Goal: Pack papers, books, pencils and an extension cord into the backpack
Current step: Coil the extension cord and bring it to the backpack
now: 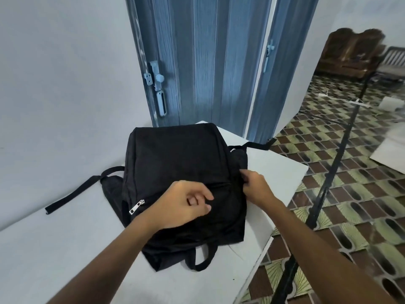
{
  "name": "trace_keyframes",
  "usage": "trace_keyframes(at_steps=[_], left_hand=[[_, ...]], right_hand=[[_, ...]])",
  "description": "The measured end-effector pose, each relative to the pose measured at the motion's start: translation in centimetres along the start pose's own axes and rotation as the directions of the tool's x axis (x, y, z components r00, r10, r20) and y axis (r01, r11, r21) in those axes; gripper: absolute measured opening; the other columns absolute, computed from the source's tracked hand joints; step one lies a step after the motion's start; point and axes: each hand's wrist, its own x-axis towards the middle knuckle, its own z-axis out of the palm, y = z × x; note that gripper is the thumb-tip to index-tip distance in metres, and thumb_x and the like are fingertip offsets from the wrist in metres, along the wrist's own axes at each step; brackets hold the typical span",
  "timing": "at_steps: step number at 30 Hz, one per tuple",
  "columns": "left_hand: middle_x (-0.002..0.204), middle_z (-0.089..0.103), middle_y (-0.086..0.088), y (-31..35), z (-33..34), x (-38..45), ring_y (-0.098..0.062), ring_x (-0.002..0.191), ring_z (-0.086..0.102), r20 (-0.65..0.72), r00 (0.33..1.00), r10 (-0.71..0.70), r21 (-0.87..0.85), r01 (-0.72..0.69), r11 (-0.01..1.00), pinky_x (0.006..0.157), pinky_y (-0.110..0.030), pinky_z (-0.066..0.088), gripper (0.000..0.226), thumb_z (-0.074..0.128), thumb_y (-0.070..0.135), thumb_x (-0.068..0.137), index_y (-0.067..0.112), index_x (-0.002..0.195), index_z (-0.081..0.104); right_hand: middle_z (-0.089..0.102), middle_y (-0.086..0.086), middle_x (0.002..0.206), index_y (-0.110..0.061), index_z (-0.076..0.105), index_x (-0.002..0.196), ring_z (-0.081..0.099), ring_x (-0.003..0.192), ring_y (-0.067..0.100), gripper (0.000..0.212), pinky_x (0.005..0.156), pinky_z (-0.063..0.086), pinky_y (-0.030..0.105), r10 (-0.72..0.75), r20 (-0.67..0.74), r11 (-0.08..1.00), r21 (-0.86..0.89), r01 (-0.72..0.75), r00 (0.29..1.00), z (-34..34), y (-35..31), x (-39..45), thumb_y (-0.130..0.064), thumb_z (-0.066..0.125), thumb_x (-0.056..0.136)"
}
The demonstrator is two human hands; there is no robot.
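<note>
The black backpack (182, 172) lies flat on the white table (278, 170), its carry loop toward the person and its 2 shoulder straps trailing off to either side. What is inside it cannot be seen: the fabric is dark and only a narrow slit shows at the zipper line between the hands. No papers, books or pencils can be made out on the table.

The left hand (186, 205) rests on the front of the backpack with its grip narrow, fingers curled and pinching something at the zipper line; the pinched part is hidden by the fingers. The right hand (255, 186) pinches the fabric at the backpack's right edge. A silver zipper pull (137, 206) hangs on the left side. Beyond the table stand a blue folding door (208, 62) and a patterned tile floor (350, 194), with blurred white sheets lying there.
</note>
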Motion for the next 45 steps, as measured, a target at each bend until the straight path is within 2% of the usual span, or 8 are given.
trace_keyframes(at_steps=[4, 8, 16, 24, 30, 34, 38, 45], left_hand=[[0.09, 0.072, 0.001, 2.1, 2.2, 6.9, -0.011, 0.082, 0.066, -0.107, 0.958, 0.267, 0.278, -0.229, 0.933, 0.078, -0.027, 0.054, 0.025, 0.056, 0.012, 0.084, 0.012, 0.103, 0.072], [0.125, 0.062, -0.009, 0.9, 5.0, 13.8, -0.024, 0.122, 0.052, 0.217, 0.968, 0.125, 0.601, -0.233, 0.764, 0.114, -0.042, 0.021, 0.051, 0.036, 0.013, 0.082, 0.011, 0.127, 0.06], [0.153, 0.033, -0.01, -2.8, 6.4, 18.2, -0.029, 0.143, 0.026, 0.454, 0.877, -0.157, 0.741, -0.274, 0.613, 0.119, -0.044, 0.0, 0.049, 0.037, 0.009, 0.096, 0.017, 0.144, 0.041], [0.157, 0.027, -0.008, -5.2, 7.1, 19.3, -0.024, 0.147, 0.018, 0.424, 0.889, -0.175, 0.696, -0.196, 0.691, 0.12, -0.043, -0.001, 0.049, 0.045, 0.014, 0.097, 0.02, 0.145, 0.04], [0.118, 0.068, -0.002, -0.9, 5.3, 14.4, -0.009, 0.112, 0.062, 0.28, 0.959, 0.035, 0.209, -0.096, 0.973, 0.1, -0.022, 0.043, 0.041, 0.073, 0.014, 0.083, 0.014, 0.123, 0.064], [0.071, 0.066, 0.001, 1.3, 2.0, 3.8, -0.011, 0.066, 0.061, -0.13, 0.972, 0.195, 0.099, -0.183, 0.978, 0.065, -0.02, 0.049, 0.008, 0.07, 0.019, 0.083, 0.012, 0.08, 0.069], [0.046, 0.048, -0.001, -2.2, 2.4, -6.5, -0.016, 0.044, 0.045, -0.438, 0.892, -0.11, 0.095, 0.167, 0.981, 0.049, -0.027, 0.039, 0.035, 0.071, 0.024, 0.084, 0.012, 0.057, 0.053], [0.05, 0.064, -0.005, -4.1, 5.7, -11.5, -0.022, 0.049, 0.064, -0.42, 0.796, -0.435, -0.139, 0.417, 0.898, 0.048, -0.031, 0.054, 0.044, 0.067, 0.039, 0.086, 0.005, 0.059, 0.065]], right_hand=[[0.073, 0.009, 0.097, -0.014, 0.074, 0.099, 0.065, 0.092, 0.032, 0.02, 0.072, 0.049, 0.032, 0.047, -0.239, 0.994, -0.08, -0.067, 0.97, -0.5, 0.1, -0.4, -0.008, 0.061, 0.084], [0.071, 0.014, 0.089, -0.011, 0.073, 0.094, 0.063, 0.085, 0.035, 0.018, 0.063, 0.04, 0.033, -0.086, -0.275, 0.985, -0.167, 0.041, 0.957, -0.9, 0.4, -1.2, -0.013, 0.056, 0.09], [0.07, 0.006, 0.091, -0.012, 0.072, 0.091, 0.063, 0.085, 0.025, 0.019, 0.07, 0.048, 0.033, -0.266, 0.145, 0.892, -0.338, 0.3, 0.953, -3.4, 2.0, -4.4, -0.011, 0.053, 0.09], [0.073, 0.002, 0.081, -0.01, 0.074, 0.081, 0.063, 0.071, 0.011, 0.016, 0.07, 0.051, 0.023, -0.394, 0.379, 0.918, 0.125, 0.376, 0.837, -1.6, -8.3, -14.4, -0.01, 0.058, 0.084], [0.068, 0.007, 0.071, -0.009, 0.068, 0.078, 0.062, 0.068, 0.026, 0.021, 0.065, 0.052, 0.032, -0.345, 0.166, 0.935, 0.15, 0.322, 0.924, 3.6, -11.1, -16.4, -0.026, 0.06, 0.086], [0.068, 0.003, 0.066, -0.008, 0.066, 0.076, 0.062, 0.063, 0.018, 0.019, 0.062, 0.05, 0.029, -0.332, 0.112, 0.915, 0.28, 0.291, 0.936, 5.0, -10.2, -16.8, -0.025, 0.066, 0.083], [0.051, -0.007, 0.056, -0.016, 0.049, 0.066, 0.043, 0.048, 0.012, 0.025, 0.048, 0.035, 0.024, -0.387, -0.114, 0.888, 0.22, 0.403, 0.915, 7.7, -9.8, -17.6, -0.02, 0.07, 0.079], [0.059, 0.002, 0.065, -0.004, 0.064, 0.079, 0.052, 0.051, 0.015, 0.018, 0.044, 0.044, 0.034, -0.382, -0.314, 0.835, 0.286, 0.47, 0.869, 11.2, -8.6, -19.9, -0.02, 0.066, 0.089]])
